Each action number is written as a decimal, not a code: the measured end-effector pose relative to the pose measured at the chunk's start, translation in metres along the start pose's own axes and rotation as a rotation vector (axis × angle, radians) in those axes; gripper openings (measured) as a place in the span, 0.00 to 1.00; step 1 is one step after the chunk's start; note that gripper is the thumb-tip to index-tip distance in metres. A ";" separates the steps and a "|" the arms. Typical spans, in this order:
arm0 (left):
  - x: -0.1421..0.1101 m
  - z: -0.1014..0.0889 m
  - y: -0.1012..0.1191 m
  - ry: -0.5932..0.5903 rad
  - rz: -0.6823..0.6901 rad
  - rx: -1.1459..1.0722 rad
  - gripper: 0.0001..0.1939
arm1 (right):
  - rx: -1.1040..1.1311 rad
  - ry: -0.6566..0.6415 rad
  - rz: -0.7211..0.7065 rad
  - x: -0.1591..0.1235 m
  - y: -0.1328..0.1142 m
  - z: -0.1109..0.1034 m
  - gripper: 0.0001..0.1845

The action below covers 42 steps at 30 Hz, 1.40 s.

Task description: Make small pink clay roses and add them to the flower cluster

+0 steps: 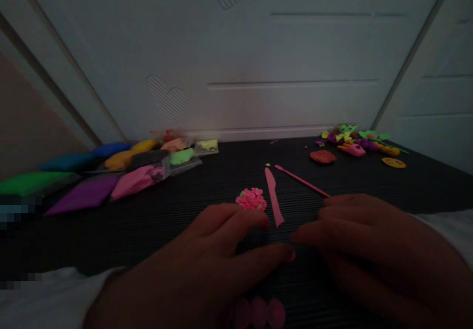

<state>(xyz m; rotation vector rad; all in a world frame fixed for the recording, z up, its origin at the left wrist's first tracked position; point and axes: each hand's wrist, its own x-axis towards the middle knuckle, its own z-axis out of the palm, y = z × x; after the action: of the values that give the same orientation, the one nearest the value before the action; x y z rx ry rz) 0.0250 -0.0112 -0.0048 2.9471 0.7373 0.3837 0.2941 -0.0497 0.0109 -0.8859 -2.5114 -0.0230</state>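
Observation:
My left hand point(207, 265) lies low over the dark ribbed mat point(155, 225), fingers stretched toward the right, nothing visibly in it. My right hand point(373, 250) lies opposite, fingers extended leftward, fingertips almost meeting the left thumb. Just beyond the left fingertips sits a small pink clay flower point(251, 199) with a green bit. A pink plastic knife point(274, 197) lies beside it, and a thin pink stick tool point(301, 181) runs toward the right hand. Some small pink clay pieces point(258, 313) lie under the left hand near the bottom edge.
Several bags of coloured clay point(133, 180) in pink, purple, green, blue, yellow and black lie at the left. Finished clay figures point(354, 142) and a red disc point(322, 156) sit at the far right. A white panelled wall point(258, 73) stands behind the mat.

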 end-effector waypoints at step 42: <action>-0.004 -0.005 0.003 0.045 -0.066 -0.002 0.38 | 0.076 -0.035 -0.009 0.003 0.001 0.001 0.25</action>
<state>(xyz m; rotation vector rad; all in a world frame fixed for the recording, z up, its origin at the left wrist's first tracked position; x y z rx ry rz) 0.0220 -0.0153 -0.0008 2.9128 0.8363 0.4463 0.2923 -0.0474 0.0110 -0.8509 -2.5304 0.0853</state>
